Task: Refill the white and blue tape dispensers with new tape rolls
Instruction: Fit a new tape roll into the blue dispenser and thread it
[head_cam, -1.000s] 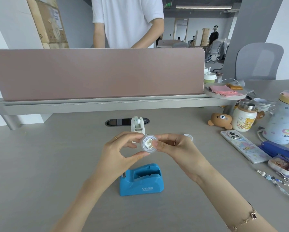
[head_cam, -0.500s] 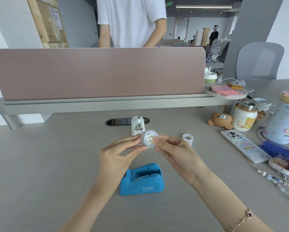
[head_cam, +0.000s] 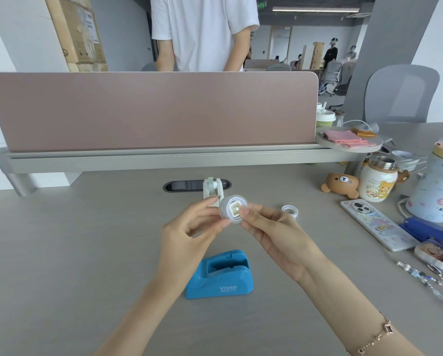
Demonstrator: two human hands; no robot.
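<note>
Clear tape roll with a white square-holed hub (head_cam: 233, 209): held in the air above the grey desk (head_cam: 73, 253), pinched at its rim by the left hand (head_cam: 189, 233) and by the right hand (head_cam: 274, 233), fingers curled.
Blue plastic tape dispenser (head_cam: 221, 274): on the desk below the hands, its cradle bare.
White tape dispenser (head_cam: 213, 189): behind the hands, apparently loaded.
Small clear spare tape roll (head_cam: 290, 210): flat on the desk, just right of the right hand.

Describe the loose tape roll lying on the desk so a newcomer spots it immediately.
Start at the pink divider, then drop to the grey desk. Right of the right hand, left of the phone, lies the small clear tape roll, flat, untouched.
</note>
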